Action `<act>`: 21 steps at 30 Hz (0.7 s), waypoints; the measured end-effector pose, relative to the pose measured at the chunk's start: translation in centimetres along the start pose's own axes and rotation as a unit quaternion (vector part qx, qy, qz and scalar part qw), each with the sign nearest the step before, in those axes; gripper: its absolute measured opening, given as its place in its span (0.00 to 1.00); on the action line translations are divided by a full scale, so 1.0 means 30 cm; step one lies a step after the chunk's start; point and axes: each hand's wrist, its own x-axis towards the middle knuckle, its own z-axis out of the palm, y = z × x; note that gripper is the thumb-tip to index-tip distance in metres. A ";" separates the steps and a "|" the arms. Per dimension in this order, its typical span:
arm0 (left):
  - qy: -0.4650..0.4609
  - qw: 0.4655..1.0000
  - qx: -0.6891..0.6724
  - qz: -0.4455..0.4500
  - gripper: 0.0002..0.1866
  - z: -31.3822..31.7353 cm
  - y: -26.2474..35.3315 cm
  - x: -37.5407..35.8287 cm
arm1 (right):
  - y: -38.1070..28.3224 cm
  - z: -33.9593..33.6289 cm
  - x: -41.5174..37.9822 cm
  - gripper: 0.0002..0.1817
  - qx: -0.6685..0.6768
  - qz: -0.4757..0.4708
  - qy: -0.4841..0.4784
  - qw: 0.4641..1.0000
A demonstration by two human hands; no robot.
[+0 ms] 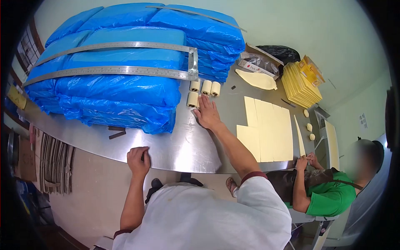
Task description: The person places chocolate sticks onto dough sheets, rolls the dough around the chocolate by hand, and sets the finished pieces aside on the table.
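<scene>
My right hand (pixel 207 113) reaches over the steel table, fingers outstretched, its fingertips at a small group of rolled dough pieces (pixel 192 99) with dark ends. One roll there is partly hidden under the fingers. My left hand (pixel 138 160) rests at the table's front edge with its fingers curled; whether anything is inside is hidden. To the right of my right forearm lie flat pale dough sheets (pixel 275 131), cut into rectangles. Two thin dark bars (pixel 117 132) lie above my left hand.
Large blue plastic-wrapped stacks (pixel 121 89) with metal rulers (pixel 125 70) fill the left. An irregular dough piece (pixel 256 79), an open box (pixel 258 64) and a yellow stack (pixel 301 85) stand at back right. A co-worker in green (pixel 333 196) handles a dough strip (pixel 300 137).
</scene>
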 end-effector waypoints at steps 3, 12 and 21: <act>0.016 1.000 0.006 -0.006 0.07 0.004 0.006 -0.007 | 0.045 -0.015 -0.001 0.39 0.073 0.002 0.007 0.997; 0.016 0.999 0.029 -0.015 0.06 0.013 0.000 -0.025 | 0.058 0.055 -0.038 0.40 0.077 -0.025 0.013 0.997; 0.026 0.999 0.026 -0.019 0.06 0.014 0.005 -0.018 | 0.355 -0.094 -0.127 0.29 0.202 0.063 0.161 0.964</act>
